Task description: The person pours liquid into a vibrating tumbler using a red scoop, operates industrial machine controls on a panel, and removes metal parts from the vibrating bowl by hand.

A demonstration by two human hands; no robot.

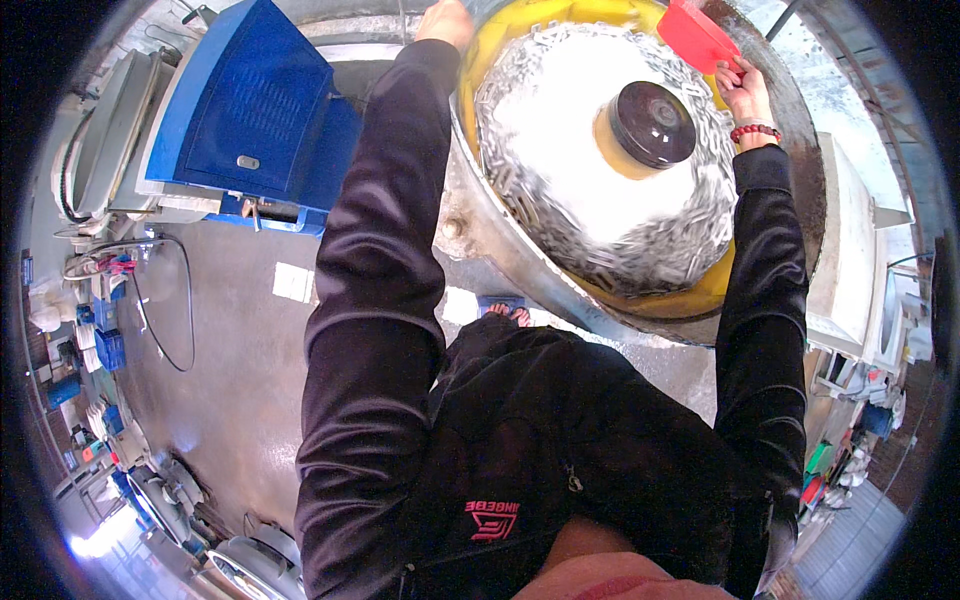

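My right hand (745, 92) pinches the edge of a red plastic scoop (692, 38), which is tilted over the far right rim of a round tub with a yellow lining (482, 48). Inside the tub lie many small grey metal pieces (560, 225), blurred as if moving, around a mound of white material (555, 110). A dark round cap (652, 124) tops the post in the tub's middle. By the tub's far left edge, my left hand (446, 22) looks closed. Its fingers are mostly hidden, so what it grips cannot be made out.
A blue metal cabinet (250, 110) stands to the left of the tub. A black cable (190, 300) loops down to the grey floor (235, 400). Blue crates (108, 345) stand farther left. A pale box-like housing (845, 250) adjoins the tub's right side.
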